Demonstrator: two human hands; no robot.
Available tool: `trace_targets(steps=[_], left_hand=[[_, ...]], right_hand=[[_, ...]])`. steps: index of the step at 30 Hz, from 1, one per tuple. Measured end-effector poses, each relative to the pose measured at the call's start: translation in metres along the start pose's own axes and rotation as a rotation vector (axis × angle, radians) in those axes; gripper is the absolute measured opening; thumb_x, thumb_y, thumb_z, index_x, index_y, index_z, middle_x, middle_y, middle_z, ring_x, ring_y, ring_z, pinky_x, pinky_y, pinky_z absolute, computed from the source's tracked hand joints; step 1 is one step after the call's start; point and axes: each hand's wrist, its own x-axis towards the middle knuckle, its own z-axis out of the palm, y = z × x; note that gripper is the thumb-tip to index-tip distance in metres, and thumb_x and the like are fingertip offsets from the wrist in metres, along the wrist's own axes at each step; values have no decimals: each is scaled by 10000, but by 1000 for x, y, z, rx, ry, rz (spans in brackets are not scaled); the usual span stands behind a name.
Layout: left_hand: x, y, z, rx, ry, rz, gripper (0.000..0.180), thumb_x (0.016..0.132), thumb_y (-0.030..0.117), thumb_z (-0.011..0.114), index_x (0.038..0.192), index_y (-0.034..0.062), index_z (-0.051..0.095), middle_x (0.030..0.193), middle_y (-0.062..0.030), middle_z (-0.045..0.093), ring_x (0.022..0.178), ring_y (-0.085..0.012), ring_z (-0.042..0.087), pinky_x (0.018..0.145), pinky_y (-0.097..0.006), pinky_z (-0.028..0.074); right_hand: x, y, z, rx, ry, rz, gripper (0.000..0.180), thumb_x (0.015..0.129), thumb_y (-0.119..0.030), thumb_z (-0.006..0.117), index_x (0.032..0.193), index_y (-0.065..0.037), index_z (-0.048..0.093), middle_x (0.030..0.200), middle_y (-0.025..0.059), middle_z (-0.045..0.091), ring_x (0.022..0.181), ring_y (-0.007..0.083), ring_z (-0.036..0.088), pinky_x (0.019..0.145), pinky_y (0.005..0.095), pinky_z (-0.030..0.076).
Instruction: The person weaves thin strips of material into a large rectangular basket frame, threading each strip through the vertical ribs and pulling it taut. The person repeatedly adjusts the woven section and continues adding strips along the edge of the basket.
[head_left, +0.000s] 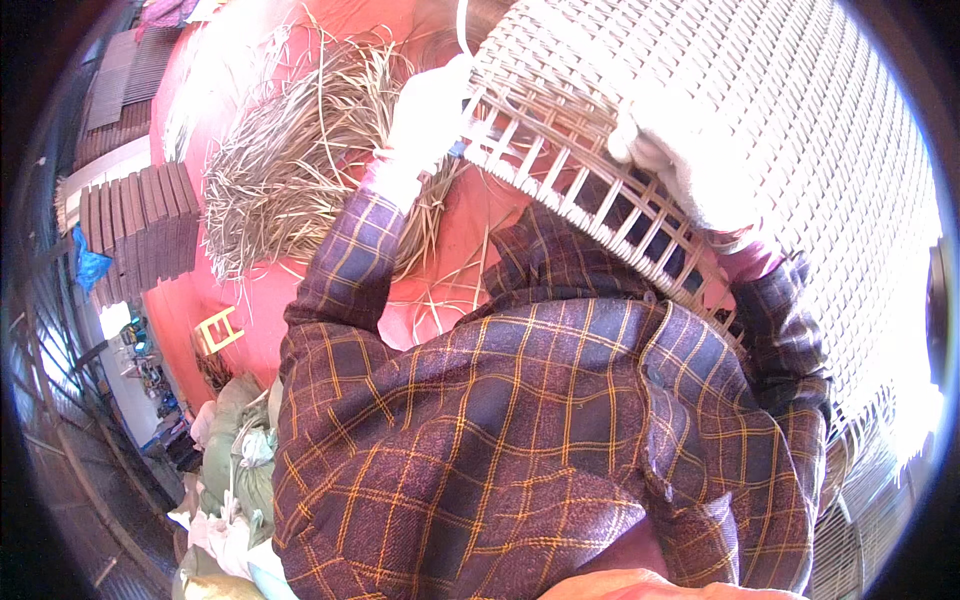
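A large pale wicker piece [760, 90] leans across the right side, tightly woven above, with an open lattice band [590, 170] ending in a braided rim along its lower left edge. At the upper left corner of that band, my left hand [425, 115], in a white glove and washed out by light, is closed on a light weaving strand [462, 25] that stands up from it. My right hand [675, 160], also gloved, rests against the weave just above the lattice. Its fingers are curled onto the strands there; the fingertips are partly lost in glare.
A heap of loose weaving strands [300, 150] lies on red sheeting [430, 310] left of the wicker piece. Farther left are stacked brown corrugated pieces [140, 225], a blue plastic scrap [90, 262] and a yellow frame-shaped object [219, 330]. Pale green sacks [235, 450] stand at lower left.
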Motion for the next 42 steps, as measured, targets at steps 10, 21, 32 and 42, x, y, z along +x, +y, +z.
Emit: trace_targets(steps=[10,21,32,42], left_hand=[[-5,30,-49,-835,-152,-307,578,1007,175,768,1501,-75,606,1380,-159,745,1171,-190,743,1003,-348,607],[22,54,-49,-553,-166,-170,351,1002,200,774,1296,9,766,1196,-146,808,1026,-251,795,894,-371,649],[-13,134,10,-63,191,340,161,878,180,874,989,118,774,927,-55,730,895,-280,664,843,-440,525],[-4,136,23,-170,110,156,228,942,118,852,1128,-3,800,1071,-152,778,1005,-301,718,936,-442,584]], right_hand=[[3,1,-12,465,-6,-2,371,1173,-318,535,1048,-6,691,665,-77,371,753,109,619,877,332,551],[-5,-3,-13,475,291,86,281,1193,-245,522,1089,-29,667,693,-79,326,611,76,365,845,324,564],[-2,8,-20,312,25,-255,225,1154,-227,589,1130,-33,700,782,-12,552,717,111,561,878,354,558],[-227,-44,-145,-523,1096,-243,260,1083,-158,627,1168,46,762,1005,78,779,957,168,728,902,332,585]])
